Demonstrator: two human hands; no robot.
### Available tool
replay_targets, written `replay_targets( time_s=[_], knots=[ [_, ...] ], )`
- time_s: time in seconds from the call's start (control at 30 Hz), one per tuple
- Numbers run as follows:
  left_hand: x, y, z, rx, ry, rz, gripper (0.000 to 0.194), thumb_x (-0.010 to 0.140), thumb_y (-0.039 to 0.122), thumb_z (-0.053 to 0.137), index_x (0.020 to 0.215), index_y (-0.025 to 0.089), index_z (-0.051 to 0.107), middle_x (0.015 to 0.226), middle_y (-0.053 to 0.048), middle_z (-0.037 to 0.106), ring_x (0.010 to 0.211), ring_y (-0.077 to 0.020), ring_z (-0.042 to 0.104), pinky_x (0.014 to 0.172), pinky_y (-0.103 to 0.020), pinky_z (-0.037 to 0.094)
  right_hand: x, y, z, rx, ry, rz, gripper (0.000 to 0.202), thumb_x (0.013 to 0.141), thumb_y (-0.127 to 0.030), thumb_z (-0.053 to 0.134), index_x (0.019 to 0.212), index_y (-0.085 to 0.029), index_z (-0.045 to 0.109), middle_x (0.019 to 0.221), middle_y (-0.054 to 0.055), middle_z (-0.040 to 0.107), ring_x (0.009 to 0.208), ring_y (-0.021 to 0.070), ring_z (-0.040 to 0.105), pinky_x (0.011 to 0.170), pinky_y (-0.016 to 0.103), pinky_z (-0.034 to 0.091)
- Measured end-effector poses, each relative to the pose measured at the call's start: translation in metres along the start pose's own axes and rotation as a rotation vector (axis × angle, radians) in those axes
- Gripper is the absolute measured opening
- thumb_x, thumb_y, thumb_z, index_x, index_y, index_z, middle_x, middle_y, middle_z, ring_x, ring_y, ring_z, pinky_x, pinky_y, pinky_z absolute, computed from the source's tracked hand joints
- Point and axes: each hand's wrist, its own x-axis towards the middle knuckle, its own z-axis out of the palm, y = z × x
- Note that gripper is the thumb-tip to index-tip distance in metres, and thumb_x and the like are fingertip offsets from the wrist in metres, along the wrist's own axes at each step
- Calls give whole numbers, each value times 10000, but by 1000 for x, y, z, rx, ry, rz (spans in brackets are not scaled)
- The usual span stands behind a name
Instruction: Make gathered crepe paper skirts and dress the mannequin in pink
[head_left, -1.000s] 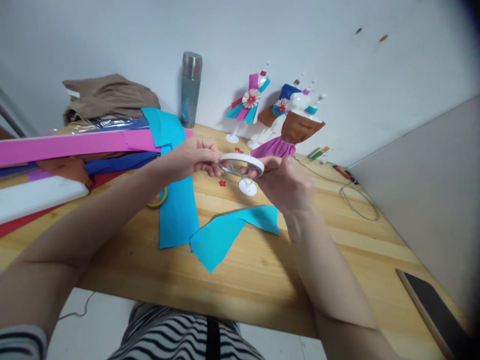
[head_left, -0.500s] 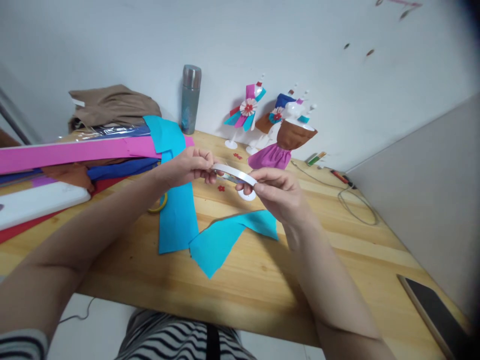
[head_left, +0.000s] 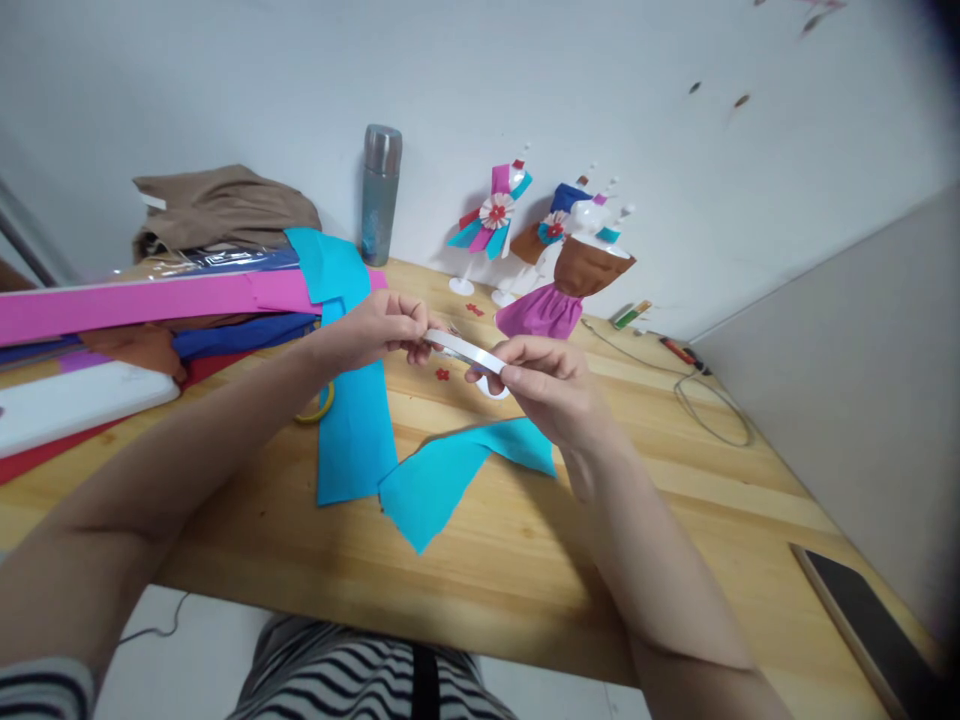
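A white roll of tape [head_left: 466, 351] is held between the two hands above the wooden table [head_left: 480, 590], its rim seen nearly edge-on and tilted lower toward the right hand. One end of the roll is pinched between the thumb and curled fingers of the left hand [head_left: 390, 328]; the opposite end is gripped by the thumb and fingers of the right hand [head_left: 555, 385]. Below the hands, an angular turquoise piece [head_left: 435, 490] is laid flat on the table, its left corner meeting the lower end of a long turquoise strip [head_left: 354, 440]. A yellow ring [head_left: 324, 405] is seen beside the strip's left edge. A small red flower cutout [head_left: 442, 375] is placed just below the roll, and another red cutout [head_left: 475, 310] lies beyond it. Farther back, a miniature dress form in a brown top and magenta skirt [head_left: 592, 268] is stood near two others, one adorned with a white rosette [head_left: 496, 212]. A metal-capped bottle [head_left: 380, 200] is set upright by the wall [head_left: 262, 80], beside stacked coloured material and brown cloth [head_left: 225, 208].
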Motion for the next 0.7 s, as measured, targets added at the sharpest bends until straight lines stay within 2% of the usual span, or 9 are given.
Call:
replay_targets(
  time_s=[0.17, 0.37, 0.53, 0.7],
  knots=[
    [-4, 18, 8, 297, 97, 43, 139, 655, 182, 643, 551, 142, 560, 761, -56, 703, 503, -71, 560, 520, -203, 465, -3, -3, -1, -117, 3, 4, 91, 748, -261, 666, 776, -207, 733, 693, 11, 691, 650, 156, 607, 618, 301, 462],
    [-9, 32, 19, 570, 137, 66, 113, 610, 108, 578, 510, 131, 529, 702, -39, 666, 582, -79, 546, 528, -181, 417, -4, -8, 3, -221, 35, 90, 107, 723, -255, 634, 648, -204, 692, 607, -2, 635, 598, 145, 569, 583, 287, 435],
    [-9, 31, 22, 580, 110, 51, 94, 613, 121, 571, 527, 126, 535, 732, -45, 666, 591, -82, 540, 532, -190, 411, -4, -8, 3, -146, 34, 123, 117, 671, -188, 618, 611, -235, 707, 586, -11, 633, 570, 142, 566, 564, 286, 426],
    [-7, 29, 22, 532, 121, 47, 91, 609, 119, 553, 521, 124, 536, 722, -38, 667, 588, -73, 536, 523, -178, 392, -5, -2, 0, -87, 7, 108, 201, 649, -131, 573, 660, -244, 738, 631, -9, 666, 613, 151, 583, 598, 291, 448]
  ],
)
